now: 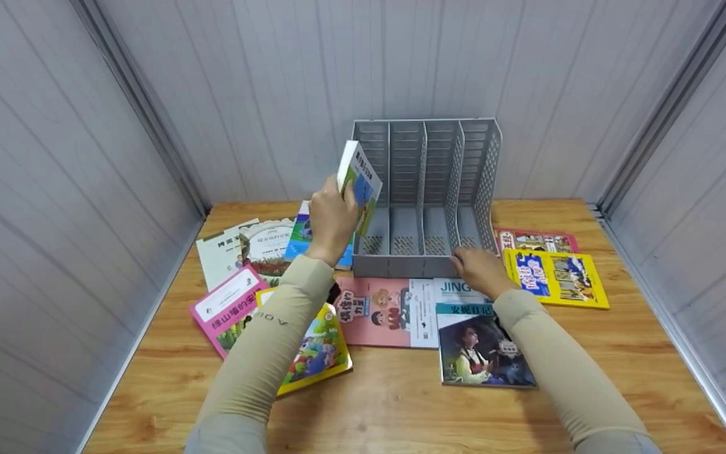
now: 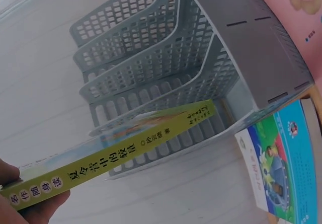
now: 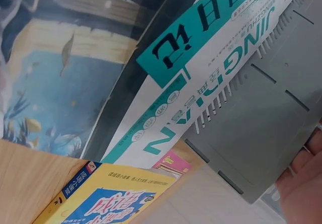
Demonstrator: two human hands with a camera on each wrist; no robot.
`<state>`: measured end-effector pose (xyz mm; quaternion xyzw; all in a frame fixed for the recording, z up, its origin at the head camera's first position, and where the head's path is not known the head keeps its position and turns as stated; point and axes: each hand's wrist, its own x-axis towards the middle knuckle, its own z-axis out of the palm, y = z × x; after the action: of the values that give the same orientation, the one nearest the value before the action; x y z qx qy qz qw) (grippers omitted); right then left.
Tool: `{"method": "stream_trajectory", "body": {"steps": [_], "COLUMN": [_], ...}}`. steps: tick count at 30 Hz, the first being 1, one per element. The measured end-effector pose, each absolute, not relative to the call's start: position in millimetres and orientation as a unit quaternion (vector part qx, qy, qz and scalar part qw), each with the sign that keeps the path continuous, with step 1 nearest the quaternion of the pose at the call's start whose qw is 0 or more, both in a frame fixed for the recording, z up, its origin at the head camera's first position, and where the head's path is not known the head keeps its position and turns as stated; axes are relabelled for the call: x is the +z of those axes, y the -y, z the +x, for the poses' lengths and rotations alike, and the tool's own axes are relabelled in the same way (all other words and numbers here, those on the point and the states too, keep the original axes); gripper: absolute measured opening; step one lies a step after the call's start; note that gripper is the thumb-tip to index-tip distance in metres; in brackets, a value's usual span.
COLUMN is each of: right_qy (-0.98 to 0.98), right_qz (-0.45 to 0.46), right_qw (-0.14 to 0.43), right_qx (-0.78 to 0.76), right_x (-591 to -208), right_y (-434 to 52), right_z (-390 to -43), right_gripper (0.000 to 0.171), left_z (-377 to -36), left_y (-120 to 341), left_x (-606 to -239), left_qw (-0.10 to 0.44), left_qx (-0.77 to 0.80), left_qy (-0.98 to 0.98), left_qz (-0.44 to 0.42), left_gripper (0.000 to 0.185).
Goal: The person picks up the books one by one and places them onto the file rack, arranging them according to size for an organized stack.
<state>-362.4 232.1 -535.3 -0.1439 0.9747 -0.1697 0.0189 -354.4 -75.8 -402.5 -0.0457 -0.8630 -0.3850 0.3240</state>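
Green-spined book upright in the left hand's grip.

Book: paperback, closed, raised off the worktop. Lime spine with black characters, white page edges; cover white above, blue and green below. Held by left grip, stood on end with a lean, before the leftmost slot of the rack. Whether its low end is inside: cannot tell.

Rack: grey plastic, upright, far middle, near the back wall. Four slots side by side, lattice dividers, slatted back, low near wall. Right grip touches that wall's right end.
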Motion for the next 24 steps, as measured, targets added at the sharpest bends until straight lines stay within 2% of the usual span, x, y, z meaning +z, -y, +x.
{"method": "stream_trajectory", "body": {"steps": [12,24], "right_qy": [-0.968,-0.968], "right_qz": [-0.144,-0.136], "right_qw": [0.032,0.027], "right_qx": [-0.201,-0.211], "right_x": [-533,-534], "right_y": [-234,-235], "right_z": [-364,-364], "right_gripper": [0.04,0.04], "left_z": [-383,-398], "left_y": [56,45], "left_x": [-439,-471], "left_qw": [0.347,0.339], "left_qx": [-0.348,-0.31], "left_qy": [0.871,0.888], "left_qz": [-0.002,0.032], "left_gripper": [0.025,0.026]}}
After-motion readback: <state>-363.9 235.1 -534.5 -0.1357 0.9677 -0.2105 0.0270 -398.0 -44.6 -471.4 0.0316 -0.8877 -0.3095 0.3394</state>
